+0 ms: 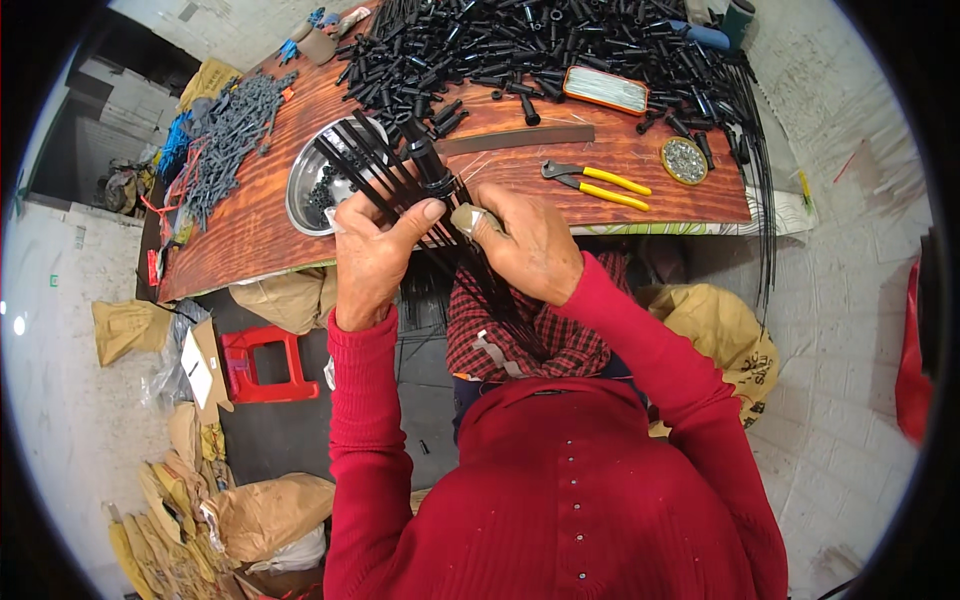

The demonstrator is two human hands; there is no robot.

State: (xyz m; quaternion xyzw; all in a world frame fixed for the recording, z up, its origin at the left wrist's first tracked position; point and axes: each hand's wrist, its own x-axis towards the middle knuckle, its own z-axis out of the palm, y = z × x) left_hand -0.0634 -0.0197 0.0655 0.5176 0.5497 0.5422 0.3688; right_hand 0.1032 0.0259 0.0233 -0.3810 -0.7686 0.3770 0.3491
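Note:
Above my lap, at the table's front edge, my left hand point(375, 250) is closed around a fanned bundle of thin black ribs point(352, 150), its thumb extended across them. A black ribbed plastic tube point(427, 165) stands tilted among the ribs, which look like part of an umbrella frame. From the other side, my right hand point(530, 240) pinches close to the tube's lower end. Its thumb wears a brownish wrap. Whatever small piece may lie between its fingertips is hidden. The ribs' lower ends run down over red-and-black plaid cloth point(475, 320) on my lap.
Behind my hands is a metal bowl point(294, 190) of small black parts. Yellow-handled cutters point(612, 192), a wooden strip point(530, 137), an orange tin point(607, 90) of fine wires and a round tin point(685, 160) lie rightward. Black tubes point(450, 60) heap behind; grey pieces point(230, 130) lie left.

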